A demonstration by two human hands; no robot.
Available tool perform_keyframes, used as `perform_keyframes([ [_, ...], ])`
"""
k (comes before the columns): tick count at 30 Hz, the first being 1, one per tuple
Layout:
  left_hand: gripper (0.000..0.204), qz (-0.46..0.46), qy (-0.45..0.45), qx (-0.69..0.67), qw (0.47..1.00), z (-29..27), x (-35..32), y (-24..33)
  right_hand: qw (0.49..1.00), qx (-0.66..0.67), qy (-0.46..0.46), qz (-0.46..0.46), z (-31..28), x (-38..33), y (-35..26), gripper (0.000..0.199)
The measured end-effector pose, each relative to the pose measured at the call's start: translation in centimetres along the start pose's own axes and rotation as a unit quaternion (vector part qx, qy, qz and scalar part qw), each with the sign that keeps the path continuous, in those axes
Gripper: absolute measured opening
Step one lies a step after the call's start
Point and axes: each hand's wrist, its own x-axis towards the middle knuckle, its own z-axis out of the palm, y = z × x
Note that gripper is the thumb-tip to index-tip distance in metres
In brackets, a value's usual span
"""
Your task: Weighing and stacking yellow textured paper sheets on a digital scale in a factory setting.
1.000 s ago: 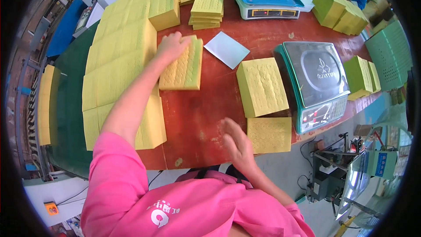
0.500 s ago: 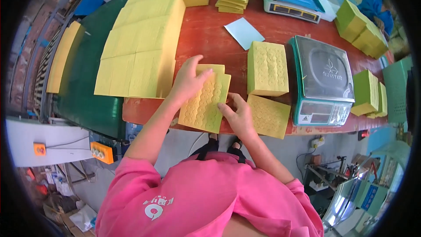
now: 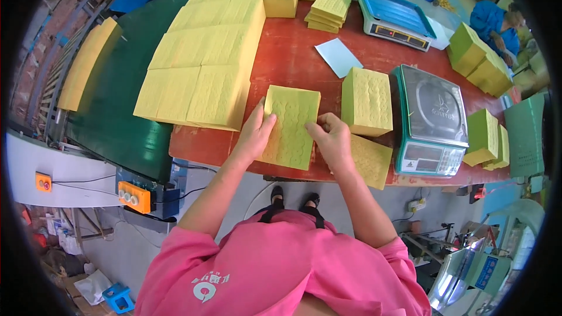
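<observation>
A sheaf of yellow joss paper (image 3: 290, 123), stamped with rows of coin-like rings, is between my hands over the table's near edge. My left hand (image 3: 256, 134) grips its left side, thumb on top and fingers partly hidden. On the right edge, my right hand (image 3: 333, 139) pinches the sheaf between thumb and curled fingers. Just right of that hand stands a tall block of the same paper (image 3: 366, 100). Below the block, a flat yellow sheet or thin sheaf (image 3: 372, 161) juts over the edge, partly behind my right wrist.
Large yellow paper stacks (image 3: 199, 76) fill the red table's (image 3: 293, 47) left side, beside a green conveyor belt (image 3: 126, 93). A scale (image 3: 433, 120) stands at right, another scale (image 3: 395, 14) farther back. A pale blue sheet (image 3: 338, 57) lies mid-table. A person in blue (image 3: 492, 23) is at far right.
My left hand has moved from across the top of the sheaf to its left side. The offset sheets now line up as one rectangle. The view has shifted slightly.
</observation>
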Motion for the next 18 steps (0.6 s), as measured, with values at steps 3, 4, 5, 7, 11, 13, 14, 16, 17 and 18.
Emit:
perform_keyframes([
  [3, 0.053, 0.011, -0.014, -0.018, 1.0, -0.5, 1.0, -0.6, 0.996, 0.084, -0.003, 0.042, -0.1, 0.9, -0.9, 0.021],
  [4, 0.051, -0.002, -0.016, -0.033, 0.999, -0.7, 1.4, -0.8, 0.996, 0.082, 0.002, 0.041, 0.0, 1.5, -0.7, 0.021],
  [5, 0.051, 0.002, -0.025, -0.036, 0.999, -0.9, 1.8, -0.7, 0.995, 0.077, -0.009, 0.059, -0.1, 2.1, -0.5, 0.024],
  [7, 0.047, -0.031, -0.055, -0.019, 0.998, -1.1, 2.5, -0.3, 0.994, 0.072, -0.01, 0.076, -0.1, 2.3, 0.1, 0.026],
  [11, 0.044, 0.022, -0.035, 0.029, 0.999, -1.1, 3.0, -0.3, 0.993, 0.06, -0.013, 0.1, 0.3, 2.6, 0.5, 0.025],
  [13, 0.042, -0.02, -0.051, 0.052, 0.997, -1.5, 2.9, -0.3, 0.995, 0.026, -0.035, 0.095, 0.0, 2.6, 0.5, 0.033],
  [14, 0.042, -0.015, -0.057, 0.052, 0.997, -1.4, 2.9, 0.0, 0.995, 0.028, -0.028, 0.093, 0.0, 2.6, 0.5, 0.033],
  [16, 0.04, 0.009, -0.001, 0.023, 1.0, -1.3, 2.8, 0.5, 0.963, -0.206, 0.127, -0.122, 0.5, 2.8, 0.4, 0.042],
  [17, 0.04, 0.029, 0.009, 0.027, 0.999, -1.9, 2.6, -0.1, 0.967, -0.181, 0.134, -0.123, 1.1, 2.8, -1.2, 0.047],
  [18, 0.04, 0.035, -0.004, 0.026, 0.999, -1.5, 2.3, 0.4, 0.965, -0.182, 0.147, -0.119, 1.0, 3.4, -1.3, 0.047],
])
